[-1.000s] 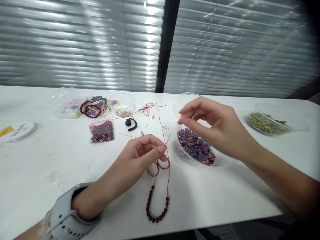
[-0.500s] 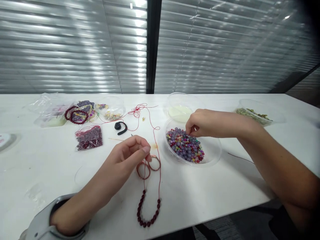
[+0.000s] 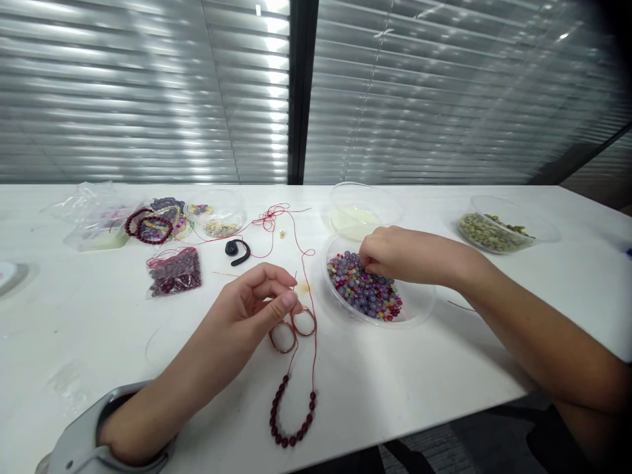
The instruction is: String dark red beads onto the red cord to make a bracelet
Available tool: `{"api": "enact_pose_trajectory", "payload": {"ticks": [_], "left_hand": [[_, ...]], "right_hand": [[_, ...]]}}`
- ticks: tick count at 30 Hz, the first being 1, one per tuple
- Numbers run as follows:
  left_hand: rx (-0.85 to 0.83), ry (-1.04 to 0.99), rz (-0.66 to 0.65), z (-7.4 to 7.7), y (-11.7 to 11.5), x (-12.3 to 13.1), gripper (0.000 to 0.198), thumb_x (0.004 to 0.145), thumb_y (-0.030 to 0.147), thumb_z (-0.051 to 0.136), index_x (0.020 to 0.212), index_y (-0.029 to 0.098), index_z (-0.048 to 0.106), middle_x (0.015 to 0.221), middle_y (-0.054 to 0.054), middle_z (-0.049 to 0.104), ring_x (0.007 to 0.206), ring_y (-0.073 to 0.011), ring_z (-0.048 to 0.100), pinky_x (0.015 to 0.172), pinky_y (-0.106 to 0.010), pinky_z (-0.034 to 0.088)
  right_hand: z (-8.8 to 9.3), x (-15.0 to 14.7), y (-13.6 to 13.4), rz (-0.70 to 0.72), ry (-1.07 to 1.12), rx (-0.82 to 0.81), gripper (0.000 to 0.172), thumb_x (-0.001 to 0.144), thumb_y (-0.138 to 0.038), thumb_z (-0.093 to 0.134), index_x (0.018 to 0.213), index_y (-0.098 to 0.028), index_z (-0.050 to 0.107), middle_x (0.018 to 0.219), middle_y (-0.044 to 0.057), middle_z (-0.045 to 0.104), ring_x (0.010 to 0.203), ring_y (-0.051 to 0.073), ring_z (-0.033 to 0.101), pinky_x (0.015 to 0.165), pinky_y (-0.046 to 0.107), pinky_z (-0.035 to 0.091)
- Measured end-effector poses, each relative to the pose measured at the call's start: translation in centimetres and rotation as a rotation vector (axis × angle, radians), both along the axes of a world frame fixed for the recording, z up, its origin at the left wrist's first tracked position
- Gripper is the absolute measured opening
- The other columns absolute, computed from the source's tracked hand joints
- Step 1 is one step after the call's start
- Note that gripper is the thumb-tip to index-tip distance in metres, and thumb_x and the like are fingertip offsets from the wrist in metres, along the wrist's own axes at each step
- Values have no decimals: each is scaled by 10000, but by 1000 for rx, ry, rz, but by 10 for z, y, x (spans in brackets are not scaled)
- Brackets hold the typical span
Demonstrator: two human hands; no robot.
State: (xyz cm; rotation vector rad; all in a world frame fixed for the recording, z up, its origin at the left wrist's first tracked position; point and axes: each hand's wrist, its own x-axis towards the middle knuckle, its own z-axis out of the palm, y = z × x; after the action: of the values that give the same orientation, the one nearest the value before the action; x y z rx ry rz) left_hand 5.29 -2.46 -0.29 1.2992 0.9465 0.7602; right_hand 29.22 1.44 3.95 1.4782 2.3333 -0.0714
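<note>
My left hand (image 3: 264, 304) pinches a thin red cord (image 3: 315, 355) between thumb and fingertips, a short end sticking up above them. From there the cord hangs to a loop of dark red beads (image 3: 292, 440) lying near the table's front edge. Scissors with copper-coloured handles (image 3: 283, 337) lie under the left fingertips, their blades mostly covered by the hand. My right hand (image 3: 382, 253) dips its closed fingers into a clear plastic bowl (image 3: 419, 309) of mixed beads (image 3: 368, 293), purple, red and green. Its fingertips are hidden, so whether a bead is between them does not show.
A bag of dark red beads (image 3: 174, 273), a black earpiece (image 3: 237, 251) and beaded bracelets (image 3: 155, 229) lie at left. Tangled red cord (image 3: 274, 214) is at the back. A tub of green beads (image 3: 494, 234) stands right, a pale yellow tub (image 3: 353, 220) behind the bowl.
My right hand has moved slightly left and down, deeper among the beads. My left fingers have shifted a little on the cord, and the cord's short end now shows above them.
</note>
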Motion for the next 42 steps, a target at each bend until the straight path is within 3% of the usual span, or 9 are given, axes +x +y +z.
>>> {"api": "enact_pose_trajectory", "payload": {"ticks": [9,14,18,23,27,32,42], "left_hand": [[-15,-9,7,0,-1,-1,144,850,267,605,940,199,515,681,51,614,628,-82,554,576,-179,415],[-10,18,57,-4,1,-2,162,840,286,616,949,203,528,681,52,636,594,-77,551,559,-184,412],[-5,10,18,-4,1,-2,137,823,298,633,856,180,570,705,20,654,651,-101,587,581,-197,423],[13,28,-8,0,-2,-1,135,853,312,594,810,187,567,713,23,637,638,-97,572,576,-204,422],[47,-5,-34,2,-4,-1,162,885,317,549,781,193,542,708,29,622,642,-99,571,609,-219,440],[102,-96,-91,0,-4,-4,154,898,310,536,789,201,541,752,22,632,673,-104,570,648,-231,458],[66,-125,-106,3,-6,-3,155,856,319,595,758,202,568,661,30,607,613,-99,555,559,-201,441]], "right_hand": [[-7,-8,1,27,14,27,212,745,-72,448,629,-138,612,653,85,600,591,171,538,523,272,307],[1,-2,2,26,53,5,170,739,-122,487,654,-168,627,639,34,598,562,135,508,511,250,304],[20,9,-3,8,248,71,137,770,-200,522,690,-202,634,581,-25,560,508,95,441,485,227,299],[36,4,-19,109,654,162,85,791,-227,587,754,-195,656,505,-58,486,469,66,399,445,203,306],[26,-17,-30,153,932,152,87,799,-216,609,803,-172,684,539,-43,529,495,65,449,445,189,350],[6,-39,-36,172,1120,126,52,759,-160,652,782,-149,697,563,-32,539,490,60,432,443,202,358],[-6,-44,-35,-31,1269,-12,79,725,-223,708,762,-158,682,615,-15,548,504,69,453,426,218,348]]}}
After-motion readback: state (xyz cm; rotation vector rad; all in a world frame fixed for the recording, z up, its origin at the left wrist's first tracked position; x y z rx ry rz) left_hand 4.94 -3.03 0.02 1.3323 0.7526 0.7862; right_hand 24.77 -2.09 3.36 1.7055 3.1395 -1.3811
